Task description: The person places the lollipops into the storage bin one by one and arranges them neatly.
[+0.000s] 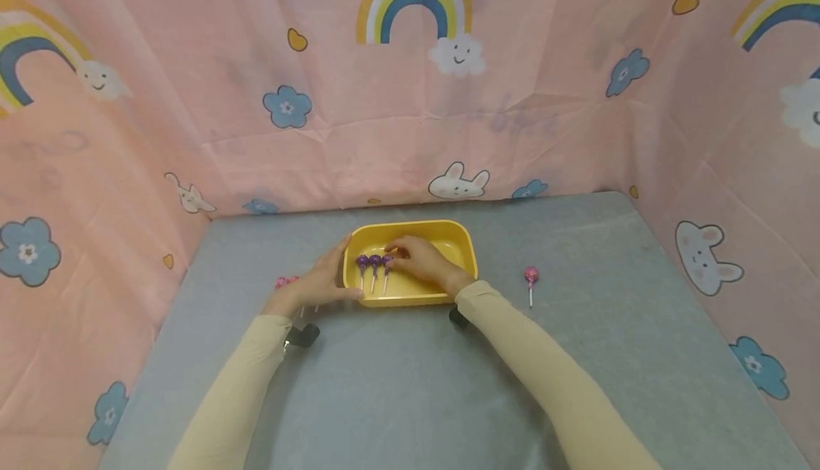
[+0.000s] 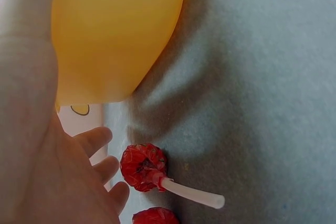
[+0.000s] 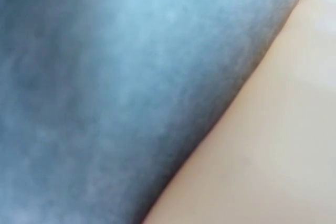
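In the head view a yellow plastic tray (image 1: 419, 286) lies at the table's middle. Inside its left part, two purple lollipops (image 1: 369, 262) lie side by side, sticks toward the near edge. My right hand (image 1: 421, 259) reaches over the tray and pinches a third purple lollipop (image 1: 386, 283) by its head, just right of them. My left hand (image 1: 320, 283) rests along the tray's left end, thumb at the near corner and fingers stretched toward the far one. Beyond its fingers in the left wrist view lies a red-wrapped lollipop (image 2: 143, 167) with a white stick.
Pink lollipops (image 1: 282, 282) lie left of the tray, partly behind the left hand. One more pink lollipop (image 1: 531, 275) lies on the grey table (image 1: 384, 384) to the right. Pink printed cloth (image 1: 359, 114) hangs round the back and sides. The right wrist view is blurred.
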Demonstrator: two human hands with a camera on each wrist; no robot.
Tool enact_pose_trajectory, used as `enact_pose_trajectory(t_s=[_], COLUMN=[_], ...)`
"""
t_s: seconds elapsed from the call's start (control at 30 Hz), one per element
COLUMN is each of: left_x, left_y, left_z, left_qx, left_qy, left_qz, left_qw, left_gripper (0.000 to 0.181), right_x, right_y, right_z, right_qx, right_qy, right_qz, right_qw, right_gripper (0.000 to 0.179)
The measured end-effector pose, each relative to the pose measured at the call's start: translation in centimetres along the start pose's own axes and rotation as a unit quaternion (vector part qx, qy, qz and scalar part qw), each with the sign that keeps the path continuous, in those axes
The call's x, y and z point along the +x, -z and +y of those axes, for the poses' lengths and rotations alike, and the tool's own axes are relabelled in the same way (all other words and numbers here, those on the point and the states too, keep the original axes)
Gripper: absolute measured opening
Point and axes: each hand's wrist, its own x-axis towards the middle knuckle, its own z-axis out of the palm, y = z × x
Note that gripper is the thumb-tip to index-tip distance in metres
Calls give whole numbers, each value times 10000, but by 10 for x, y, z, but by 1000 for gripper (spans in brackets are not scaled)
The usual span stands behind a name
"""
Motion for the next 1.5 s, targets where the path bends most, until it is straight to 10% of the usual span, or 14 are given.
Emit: enact_pose_trajectory(t_s=[0.67, 1.5], left_x=[2, 0], left_y=[2, 2], left_z=[1, 1], left_qx=[103, 141], left_qy=[54, -88], left_qz=[-8, 45], left_qw=[9999, 9999], left_gripper=[124, 125], right_x=[-16, -51], right_y=[24, 78], right_z=[-9, -11], right_qx=[51, -560], right_qy=[-169, 578], right_qz=[-468, -114], right_qw=[9987, 9967], right_gripper=[44, 49])
